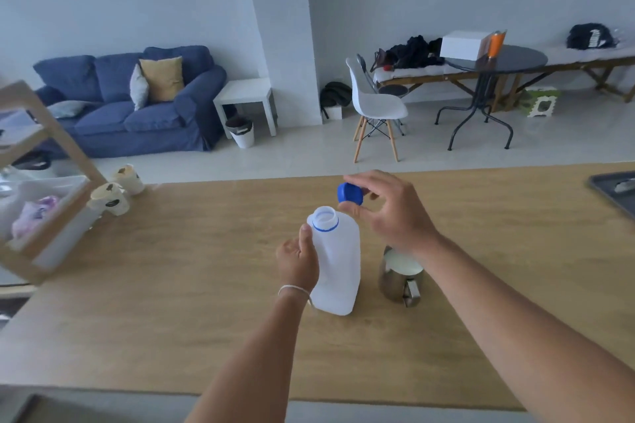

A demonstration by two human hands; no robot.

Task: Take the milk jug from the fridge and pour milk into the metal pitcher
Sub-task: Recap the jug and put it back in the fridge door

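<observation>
- The room is lit by soft, cool daylight; the whole picture has a blue-grey tint and is a little dim.
- The long light wooden table [171,268] shows a pale sheen at its far edge, and shadows on it are weak.
- The small steel pitcher [398,280] throws only a faint shadow and carries dull reflections.
- The wide lens bends straight lines: the pale wooden shelf frame [51,161] at the left edge leans strongly.
- The corners are dark and blurred, and the blue fabric sofa [137,99] looks slightly soft.
</observation>
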